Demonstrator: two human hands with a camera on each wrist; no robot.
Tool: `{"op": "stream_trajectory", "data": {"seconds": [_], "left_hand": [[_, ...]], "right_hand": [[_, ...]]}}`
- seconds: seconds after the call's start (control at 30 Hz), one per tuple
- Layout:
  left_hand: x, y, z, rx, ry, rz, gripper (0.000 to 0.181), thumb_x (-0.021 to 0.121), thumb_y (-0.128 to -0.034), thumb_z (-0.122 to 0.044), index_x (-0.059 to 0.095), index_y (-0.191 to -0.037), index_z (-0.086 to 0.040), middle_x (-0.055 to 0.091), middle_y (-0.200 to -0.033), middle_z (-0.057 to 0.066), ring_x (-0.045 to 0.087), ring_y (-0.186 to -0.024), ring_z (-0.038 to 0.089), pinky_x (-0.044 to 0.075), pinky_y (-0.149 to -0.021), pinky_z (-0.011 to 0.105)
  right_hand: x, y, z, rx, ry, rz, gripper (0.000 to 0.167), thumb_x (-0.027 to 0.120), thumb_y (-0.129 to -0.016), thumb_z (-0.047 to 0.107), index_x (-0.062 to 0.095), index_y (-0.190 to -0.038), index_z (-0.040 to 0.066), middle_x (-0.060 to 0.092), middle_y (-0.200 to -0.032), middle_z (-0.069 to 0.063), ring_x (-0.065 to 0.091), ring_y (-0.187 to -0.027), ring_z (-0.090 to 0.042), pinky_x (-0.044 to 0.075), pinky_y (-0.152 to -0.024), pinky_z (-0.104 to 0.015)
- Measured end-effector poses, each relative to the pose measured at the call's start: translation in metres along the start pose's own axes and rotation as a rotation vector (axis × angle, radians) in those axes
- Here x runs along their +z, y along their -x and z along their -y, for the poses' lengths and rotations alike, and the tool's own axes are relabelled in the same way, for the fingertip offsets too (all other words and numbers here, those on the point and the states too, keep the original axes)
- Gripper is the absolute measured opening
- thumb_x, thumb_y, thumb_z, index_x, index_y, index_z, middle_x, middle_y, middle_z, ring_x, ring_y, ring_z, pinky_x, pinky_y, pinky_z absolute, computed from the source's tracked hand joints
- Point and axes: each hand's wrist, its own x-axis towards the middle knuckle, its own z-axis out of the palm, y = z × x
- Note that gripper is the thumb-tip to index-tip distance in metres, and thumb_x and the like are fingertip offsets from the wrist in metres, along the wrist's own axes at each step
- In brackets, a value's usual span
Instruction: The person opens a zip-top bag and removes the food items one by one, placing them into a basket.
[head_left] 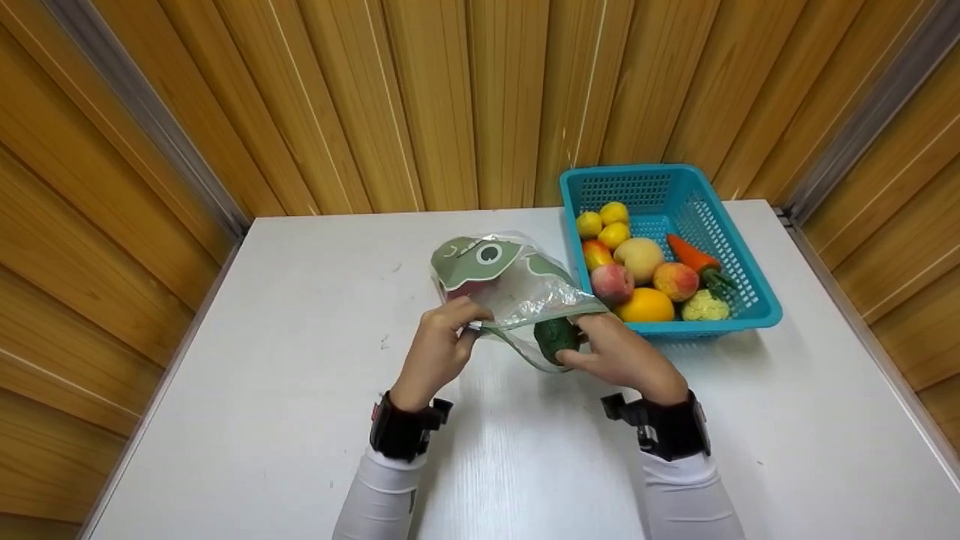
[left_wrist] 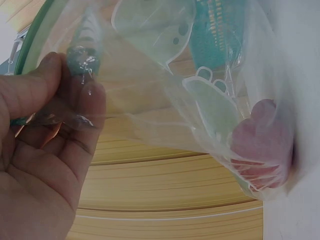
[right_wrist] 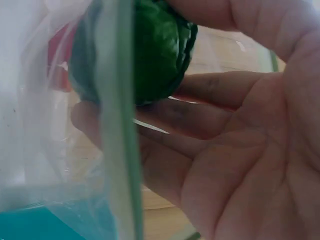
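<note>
A clear zip bag point(head_left: 517, 292) with a green cartoon print lies tilted on the table, its green-edged mouth facing the person. My left hand point(head_left: 442, 345) pinches the left end of that mouth between thumb and fingers, also seen in the left wrist view. At the mouth's right side, my right hand point(head_left: 626, 352) holds a dark green, bumpy vegetable point(head_left: 556, 339) just inside the opening. The right wrist view shows the vegetable point(right_wrist: 160, 55) between thumb and fingers, partly behind the bag's green rim. A pinkish-red item point(left_wrist: 262, 140) sits in the bag's bottom.
A teal plastic basket point(head_left: 750, 277) stands at the back right, close beside the bag. In it lie several yellow fruits, peaches point(head_left: 613, 283), an orange point(head_left: 646, 306), a carrot point(head_left: 691, 253) and a pale green vegetable point(head_left: 705, 306). Wood-look panels point(head_left: 435, 105) rise behind the white table point(head_left: 285, 360).
</note>
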Motion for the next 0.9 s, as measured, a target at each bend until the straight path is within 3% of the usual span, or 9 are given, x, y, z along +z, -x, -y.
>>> {"op": "stream_trajectory", "data": {"seconds": [0.07,0.13,0.3,0.47,0.63,0.77,0.9], "left_hand": [[0.0,0.0,0.0,0.001,-0.001,0.001,0.027,0.067,-0.0777,0.02,0.074,-0.086,-0.005,0.068,-0.083,0.005,0.065,-0.079,0.013,0.057,-0.074,0.031],[0.0,0.0,0.001,0.003,-0.002,0.004,0.026,0.067,-0.0777,0.019,0.074,-0.086,-0.005,0.068,-0.083,0.005,0.064,-0.079,0.013,0.057,-0.073,0.031],[0.0,0.0,0.0,-0.004,0.002,0.009,0.026,0.068,-0.0778,0.019,0.074,-0.086,-0.004,0.069,-0.083,0.005,0.063,-0.079,0.011,0.057,-0.073,0.031],[0.0,0.0,0.001,-0.009,0.008,0.011,0.026,0.067,-0.0775,0.02,0.074,-0.086,-0.004,0.069,-0.083,0.004,0.062,-0.08,0.01,0.057,-0.074,0.031],[-0.001,0.0,0.0,-0.015,0.013,0.018,0.026,0.067,-0.0782,0.019,0.075,-0.086,-0.004,0.069,-0.083,0.005,0.064,-0.08,0.01,0.057,-0.075,0.031],[0.0,0.0,0.0,-0.022,0.017,0.023,0.026,0.066,-0.0788,0.019,0.074,-0.086,-0.004,0.069,-0.084,0.004,0.064,-0.08,0.011,0.057,-0.075,0.031],[0.0,-0.001,0.0,-0.023,0.018,0.029,0.027,0.064,-0.0796,0.02,0.074,-0.086,-0.005,0.069,-0.084,0.004,0.064,-0.08,0.013,0.056,-0.074,0.03]], "right_hand": [[-0.005,0.004,0.0,-0.006,-0.001,0.017,0.039,0.073,-0.093,0.015,0.063,-0.125,-0.007,0.067,-0.12,-0.018,0.061,-0.098,-0.03,0.056,-0.087,-0.045],[-0.01,0.008,-0.001,-0.011,-0.03,0.045,0.039,0.073,-0.095,0.018,0.063,-0.124,-0.006,0.068,-0.118,-0.018,0.064,-0.098,-0.031,0.058,-0.087,-0.045],[-0.02,0.016,-0.006,-0.056,-0.158,0.102,0.047,0.072,-0.097,0.018,0.058,-0.136,-0.004,0.064,-0.13,-0.021,0.067,-0.109,-0.035,0.057,-0.094,-0.049],[-0.03,0.024,-0.012,-0.091,-0.212,0.105,0.049,0.073,-0.097,0.015,0.057,-0.139,-0.004,0.065,-0.131,-0.021,0.068,-0.11,-0.034,0.057,-0.095,-0.045],[-0.04,0.033,-0.016,-0.098,-0.261,0.096,0.05,0.071,-0.098,0.012,0.055,-0.142,-0.006,0.065,-0.133,-0.022,0.068,-0.112,-0.034,0.056,-0.097,-0.032],[-0.048,0.041,-0.021,-0.107,-0.333,0.069,0.049,0.07,-0.097,0.007,0.055,-0.142,-0.007,0.062,-0.135,-0.025,0.067,-0.114,-0.024,0.052,-0.097,-0.019],[-0.054,0.052,-0.027,-0.085,-0.424,0.009,0.047,0.069,-0.096,0.001,0.056,-0.141,-0.006,0.061,-0.138,-0.021,0.065,-0.116,-0.008,0.052,-0.096,-0.018]]}}
